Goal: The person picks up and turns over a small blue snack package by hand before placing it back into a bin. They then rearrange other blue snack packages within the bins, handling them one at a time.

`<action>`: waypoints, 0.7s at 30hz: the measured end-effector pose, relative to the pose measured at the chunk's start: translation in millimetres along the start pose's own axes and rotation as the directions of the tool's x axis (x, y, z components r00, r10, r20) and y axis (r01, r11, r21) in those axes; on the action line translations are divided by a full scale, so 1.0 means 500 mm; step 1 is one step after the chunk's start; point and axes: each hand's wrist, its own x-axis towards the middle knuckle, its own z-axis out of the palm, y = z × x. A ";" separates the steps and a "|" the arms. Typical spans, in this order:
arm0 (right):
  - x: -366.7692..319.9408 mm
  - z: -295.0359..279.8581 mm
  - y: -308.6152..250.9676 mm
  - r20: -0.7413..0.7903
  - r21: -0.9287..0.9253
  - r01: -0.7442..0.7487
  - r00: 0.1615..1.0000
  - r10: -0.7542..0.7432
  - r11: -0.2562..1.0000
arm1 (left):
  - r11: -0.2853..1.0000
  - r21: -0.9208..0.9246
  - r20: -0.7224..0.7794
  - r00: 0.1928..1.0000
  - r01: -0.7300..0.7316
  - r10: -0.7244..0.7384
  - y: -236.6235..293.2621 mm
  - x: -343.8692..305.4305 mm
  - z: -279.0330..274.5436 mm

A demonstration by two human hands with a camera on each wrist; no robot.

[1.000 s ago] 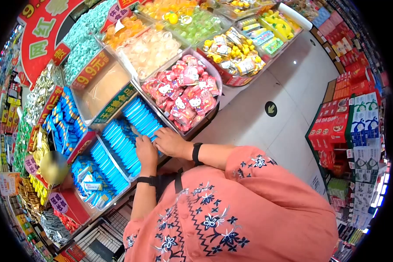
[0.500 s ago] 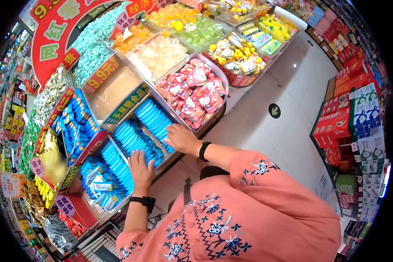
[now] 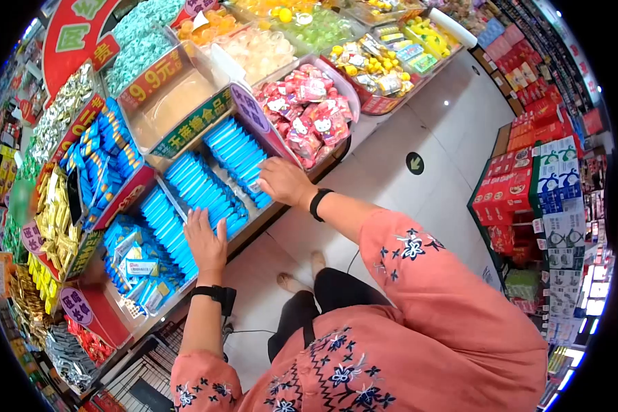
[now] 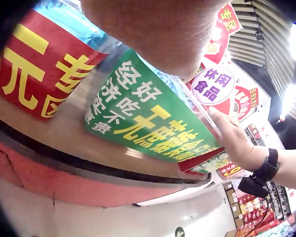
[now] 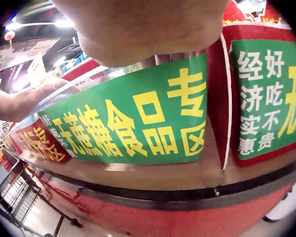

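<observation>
In the head view the left hand point(image 3: 207, 246) lies with fingers extended on the near end of a middle row of blue packets point(image 3: 198, 185). The right hand point(image 3: 286, 181) rests at the near end of the right-hand blue row point(image 3: 235, 150), fingers bent slightly over the bin's edge; whether it pinches a packet cannot be told. In the left wrist view the right hand point(image 4: 232, 136) is by a clear bin wall, above a green sign point(image 4: 148, 106). The right wrist view has the left hand point(image 5: 27, 101) at the bin's top edge, beside another green sign point(image 5: 133, 123).
An open box with a bare cardboard bottom point(image 3: 175, 103) stands behind the blue rows. Pink packets point(image 3: 309, 113) fill the bin at the right, and loose blue-white packets point(image 3: 141, 268) lie at the left. A wire cart point(image 3: 147, 371) stands below the counter's left end.
Both hands have moved apart from their close position. The left hand has shifted left along the blue packets with its fingers straightened. The view has shifted, and the legs and feet now show.
</observation>
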 end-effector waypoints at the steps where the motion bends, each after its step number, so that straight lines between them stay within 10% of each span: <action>1: 0.000 -0.001 0.000 0.022 -0.002 -0.003 1.000 0.003 1.000 | 1.000 0.007 -0.005 1.000 0.002 -0.002 -0.001 -0.001 -0.001; 21: -0.010 0.006 -0.001 0.015 0.013 -0.065 0.998 0.064 0.998 | 0.991 0.106 -0.053 0.995 -0.081 0.087 -0.001 -0.001 0.012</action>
